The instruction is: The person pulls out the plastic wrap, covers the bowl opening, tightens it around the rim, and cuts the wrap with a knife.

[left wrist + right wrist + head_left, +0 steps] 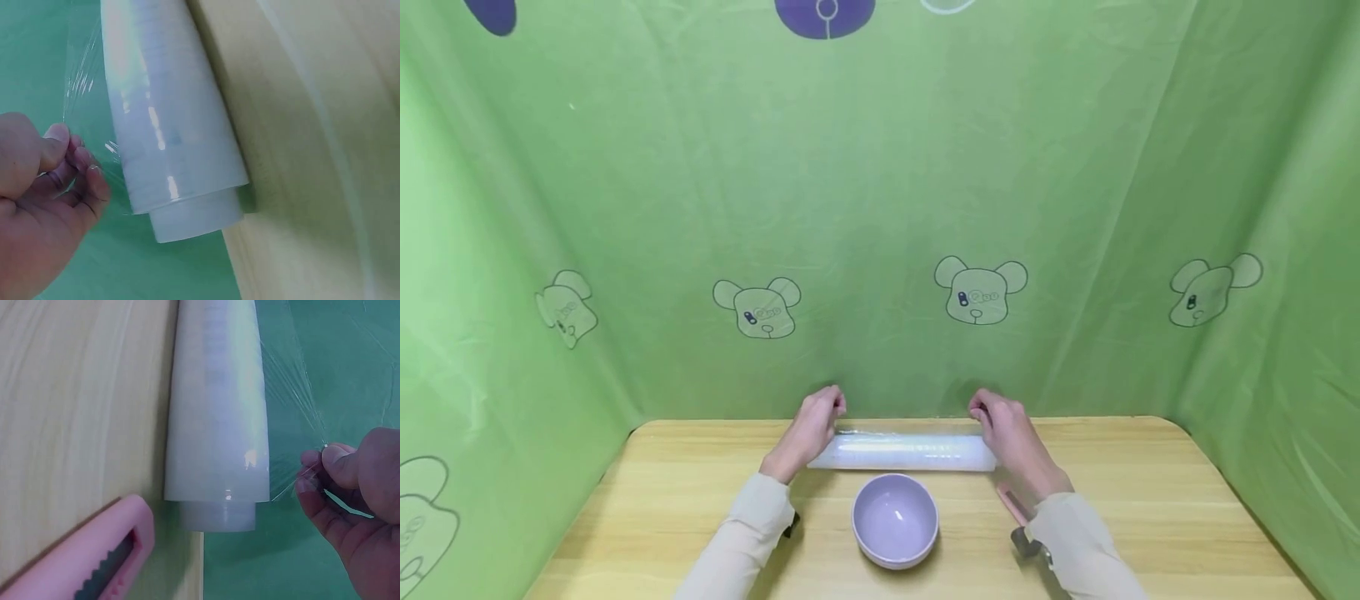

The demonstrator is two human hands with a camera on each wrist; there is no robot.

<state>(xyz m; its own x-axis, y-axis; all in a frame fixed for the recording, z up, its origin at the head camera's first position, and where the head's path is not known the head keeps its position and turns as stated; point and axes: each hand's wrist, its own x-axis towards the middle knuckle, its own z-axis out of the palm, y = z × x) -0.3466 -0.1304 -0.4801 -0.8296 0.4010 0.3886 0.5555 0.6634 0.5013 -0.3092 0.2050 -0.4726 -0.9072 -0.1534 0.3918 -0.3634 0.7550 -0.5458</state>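
A roll of clear plastic wrap (902, 452) lies crosswise near the table's far edge. Its loose film is drawn off the far side and stretches between both hands. My left hand (814, 423) pinches one corner of the film between thumb and fingertips, just past the roll's left end; the left wrist view shows creases running to the thumb (57, 134). At the other end my right hand (1006, 425) pinches the opposite corner, and the film (294, 381) gathers into folds at those fingertips. On the near side of the roll stands an upright lilac bowl (895, 521).
A pink utility knife (94, 550) lies on the wooden table (662, 500) by the roll's right end, partly under the right forearm in the head view. Green sheeting (880, 167) with printed bear heads rises behind the table and along both sides.
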